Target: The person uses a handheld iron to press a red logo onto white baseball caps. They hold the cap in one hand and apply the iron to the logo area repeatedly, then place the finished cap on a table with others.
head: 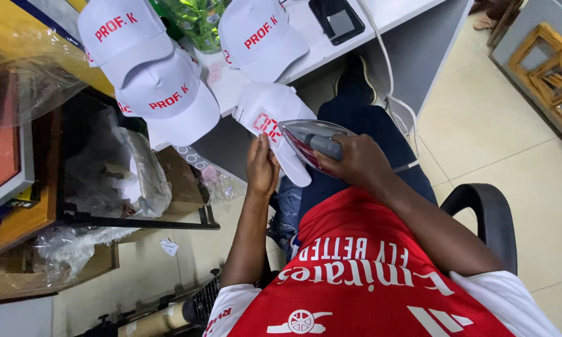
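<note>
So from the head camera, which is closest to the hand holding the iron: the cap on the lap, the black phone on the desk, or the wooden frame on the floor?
Measured from the right hand:
1. White cap, just left of it, under the iron.
2. Black phone, up on the white desk.
3. Wooden frame, far right, on the floor.

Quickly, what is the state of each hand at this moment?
Left hand: closed, pinching the white fabric cap with red print.
Right hand: closed around the grey handle of the silver clothes iron.
</note>
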